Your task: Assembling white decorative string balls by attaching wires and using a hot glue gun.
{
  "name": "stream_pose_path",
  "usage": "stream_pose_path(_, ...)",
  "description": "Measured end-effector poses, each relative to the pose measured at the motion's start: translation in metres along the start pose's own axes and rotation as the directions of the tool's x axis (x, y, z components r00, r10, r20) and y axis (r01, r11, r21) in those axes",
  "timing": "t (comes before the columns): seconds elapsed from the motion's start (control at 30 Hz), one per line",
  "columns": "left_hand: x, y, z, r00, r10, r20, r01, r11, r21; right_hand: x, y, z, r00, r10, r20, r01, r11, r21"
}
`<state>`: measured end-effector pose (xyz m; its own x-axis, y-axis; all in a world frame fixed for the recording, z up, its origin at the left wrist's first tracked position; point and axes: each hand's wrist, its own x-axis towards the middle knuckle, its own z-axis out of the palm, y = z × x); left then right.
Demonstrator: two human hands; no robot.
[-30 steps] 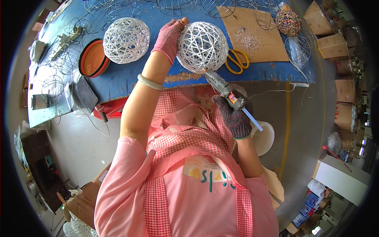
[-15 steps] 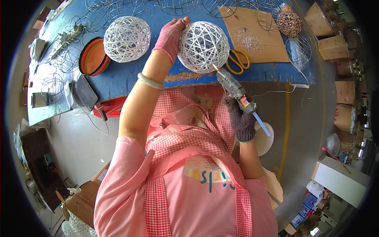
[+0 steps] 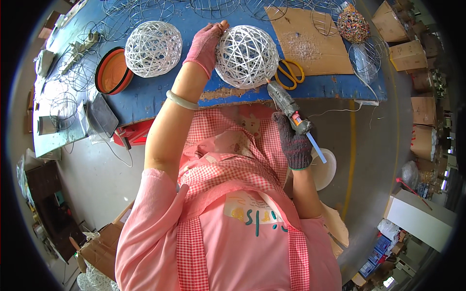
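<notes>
My left hand (image 3: 206,46), in a pink fingerless glove, is closed on the left side of a white woven ball (image 3: 247,57) at the table's front edge. In a dark knitted glove, my right hand (image 3: 294,143) grips a dark hot glue gun (image 3: 284,99) with a pale blue glue stick (image 3: 316,148) sticking out of its back. The gun's nozzle is at the ball's lower right side; I cannot tell whether it touches. A second white woven ball (image 3: 153,49) sits to the left. Yellow-handled scissors (image 3: 291,75) lie just right of the held ball.
On the blue table (image 3: 145,99) are an orange dish with a black rim (image 3: 114,71), a cardboard sheet (image 3: 335,60) with white scraps, wire frames (image 3: 213,6) and a multicoloured ball (image 3: 353,25). A white cord (image 3: 335,111) hangs by the front edge. Below stands a white bucket (image 3: 326,169).
The glue gun and my right hand have shifted slightly, and the nozzle now sits a little further right along the ball's lower edge. My left hand still holds the ball.
</notes>
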<state>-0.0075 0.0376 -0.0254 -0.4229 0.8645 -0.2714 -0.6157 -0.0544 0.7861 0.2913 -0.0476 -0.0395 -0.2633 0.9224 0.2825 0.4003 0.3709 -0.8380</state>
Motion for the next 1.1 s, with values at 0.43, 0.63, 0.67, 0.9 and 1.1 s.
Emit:
stream_pose_path(0.43,0.0,-0.001,0.004,0.999,-0.012,0.03,0.012,1.0,-0.022,-0.013,0.04,-0.001,0.969,0.139,0.202,-0.199,0.927,0.317)
stream_pose_path(0.63,-0.005,0.0,0.005,1.0,-0.028,-0.007,0.028,0.999,-0.028,-0.008,0.084,-0.027,0.876,0.442,0.191,-0.481,0.817,0.319)
stream_pose_path(0.67,-0.006,0.001,0.004,0.999,-0.033,-0.017,0.033,0.999,-0.033,-0.001,0.07,-0.021,0.874,0.41,0.262,-0.485,0.687,0.542)
stream_pose_path(0.9,-0.003,0.001,-0.003,0.998,-0.031,-0.063,0.031,0.999,-0.006,0.004,-0.025,0.003,0.995,-0.027,0.097,0.035,0.996,-0.081)
stream_pose_path(1.1,-0.005,0.003,0.008,0.997,-0.048,-0.052,0.047,0.999,-0.016,-0.002,0.004,-0.003,0.92,0.178,0.348,-0.391,0.427,0.815)
